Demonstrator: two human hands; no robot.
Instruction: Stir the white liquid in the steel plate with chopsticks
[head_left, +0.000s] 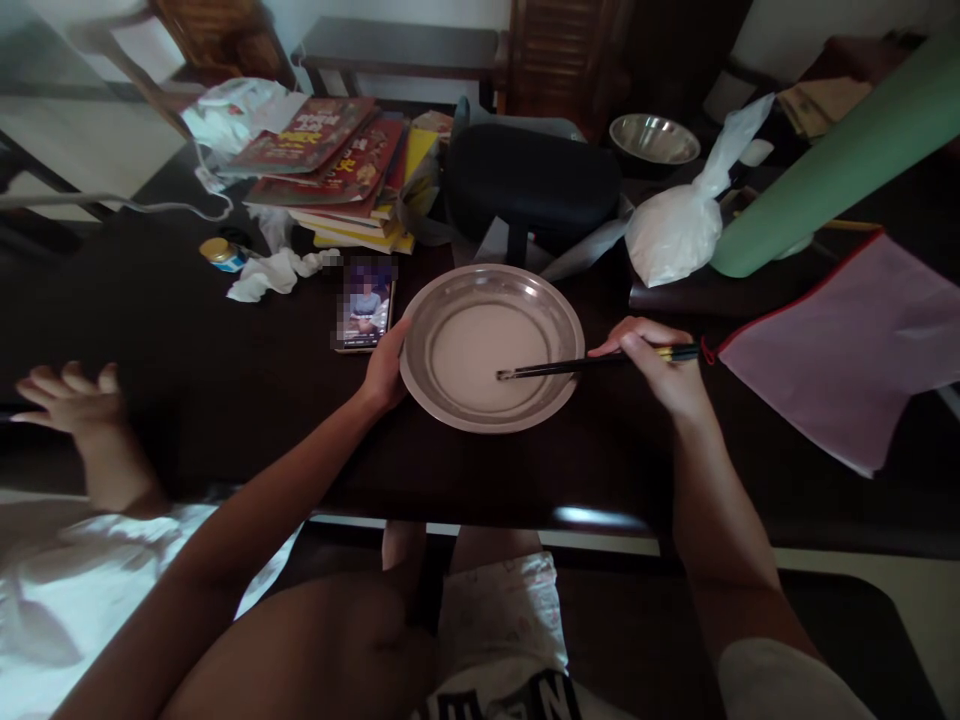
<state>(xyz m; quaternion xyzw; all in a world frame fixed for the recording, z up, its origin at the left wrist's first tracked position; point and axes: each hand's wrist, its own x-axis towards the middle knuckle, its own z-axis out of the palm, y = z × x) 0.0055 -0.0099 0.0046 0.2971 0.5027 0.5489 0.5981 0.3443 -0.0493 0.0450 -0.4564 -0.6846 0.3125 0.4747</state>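
Right hand (660,365) pinches one pair of dark chopsticks (592,363), tips resting in the pale liquid of a single round metal plate (491,290) on the dark table (225,380); left hand (386,370) is curled around the plate's left rim. Head view count: one phone (365,305) just left of the plate, one stack of books (337,165) with titles too blurred to read, one steel bowl (654,138), one knotted white bag (686,225), one black case (529,180). Another person's open hand (71,400) sits at far left.
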